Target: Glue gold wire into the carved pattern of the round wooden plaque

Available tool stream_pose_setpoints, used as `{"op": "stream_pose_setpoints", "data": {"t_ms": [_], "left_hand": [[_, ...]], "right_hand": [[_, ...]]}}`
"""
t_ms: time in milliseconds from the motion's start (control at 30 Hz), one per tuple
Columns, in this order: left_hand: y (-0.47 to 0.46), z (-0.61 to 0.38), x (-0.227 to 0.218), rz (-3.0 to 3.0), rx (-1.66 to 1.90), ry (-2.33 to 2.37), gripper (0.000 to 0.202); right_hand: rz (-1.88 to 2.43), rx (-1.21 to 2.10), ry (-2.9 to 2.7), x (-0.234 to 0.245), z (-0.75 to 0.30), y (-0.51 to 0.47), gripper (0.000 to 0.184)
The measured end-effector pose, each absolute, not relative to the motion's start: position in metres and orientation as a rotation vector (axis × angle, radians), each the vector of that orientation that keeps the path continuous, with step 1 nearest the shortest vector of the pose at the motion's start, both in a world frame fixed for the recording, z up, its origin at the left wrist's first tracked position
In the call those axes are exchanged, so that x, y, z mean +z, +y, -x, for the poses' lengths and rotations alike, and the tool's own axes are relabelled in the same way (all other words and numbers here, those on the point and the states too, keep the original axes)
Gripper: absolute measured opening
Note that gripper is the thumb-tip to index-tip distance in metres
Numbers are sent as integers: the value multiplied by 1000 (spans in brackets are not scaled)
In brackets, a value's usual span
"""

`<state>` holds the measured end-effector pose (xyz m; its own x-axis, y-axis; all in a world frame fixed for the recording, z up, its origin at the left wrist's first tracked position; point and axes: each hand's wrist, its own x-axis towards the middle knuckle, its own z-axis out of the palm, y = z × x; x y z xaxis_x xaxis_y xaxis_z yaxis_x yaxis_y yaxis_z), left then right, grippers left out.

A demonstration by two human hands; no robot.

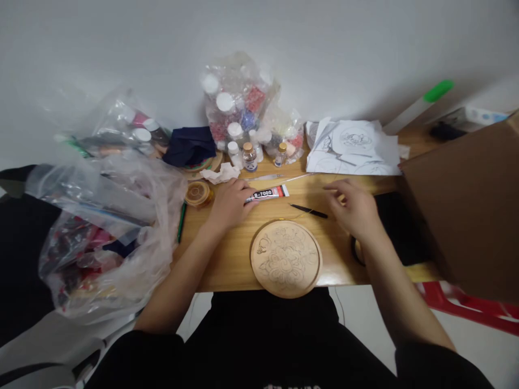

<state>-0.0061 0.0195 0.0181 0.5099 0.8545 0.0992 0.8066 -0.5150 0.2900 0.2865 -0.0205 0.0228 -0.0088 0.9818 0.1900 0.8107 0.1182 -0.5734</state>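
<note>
Far left: a clear plastic bag [164, 216] of mixed supplies slumps at the table's end, probably put aside to free the working area. A green pen [181, 222] lies next to it; a round amber container [198, 193] stands just behind the pen.

Left hand [233, 202]: thumb and fingers pinch the left end of a B-7000 tube [267, 193]. The grip leaves the label and the red-and-white end exposed, presumably keeping that end accessible. Whether the tube's underside touches the wood: cannot tell.

Small bottles [250, 158] stand behind, near the wall, likely to remain reachable without crowding the front.

Centre front: a round wooden plate [286, 256], drawn side up, its near rim over the table edge. Placement close to the body probably suits viewing the line pattern. Black tweezers [310, 210] lie just behind it, slanted.

Right hand [352, 208]: raised, fingers half curled, index and thumb apart; nothing visible between them. Papers [352, 146] lie behind; a cardboard box [462, 200] bounds the right side.
</note>
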Motion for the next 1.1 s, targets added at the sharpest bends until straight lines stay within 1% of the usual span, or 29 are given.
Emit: {"op": "stream_pose_setpoints", "data": {"t_ms": [100, 200, 267, 367, 467, 533, 700, 867, 967, 1100], "left_hand": [[19, 5, 17, -2551, 327, 1454, 22], [15, 9, 24, -2552, 309, 1481, 32], [9, 17, 31, -2562, 329, 1522, 35], [-6, 33, 41, -2581, 370, 1597, 26], [-23, 48, 45, -2572, 338, 1596, 20], [-33, 55, 43, -2563, 312, 1564, 17], [-50, 59, 33, -2510, 375, 1518, 17], [-64, 48, 27, -2453, 516, 1425, 20], [-74, 37, 27, -2414, 686, 1371, 18], [-89, 19, 33, -2348, 908, 1169, 18]], "right_hand": [[1655, 478, -2159, 30, -281, -14, 22], [1576, 498, -2403, 41, -270, -17, 25], [1497, 411, -2595, 46, -265, -23, 25], [1389, 193, -2822, 47, -262, -29, 25], [1386, 89, -2848, 39, -262, -29, 23], [1379, 92, -2821, 34, -262, -28, 24], [1304, 46, -2781, 30, -266, -31, 25], [1261, 10, -2716, 40, -272, -45, 25], [1185, -43, -2690, 49, -271, -56, 22], [1103, -65, -2691, 61, -263, -75, 18]]}}
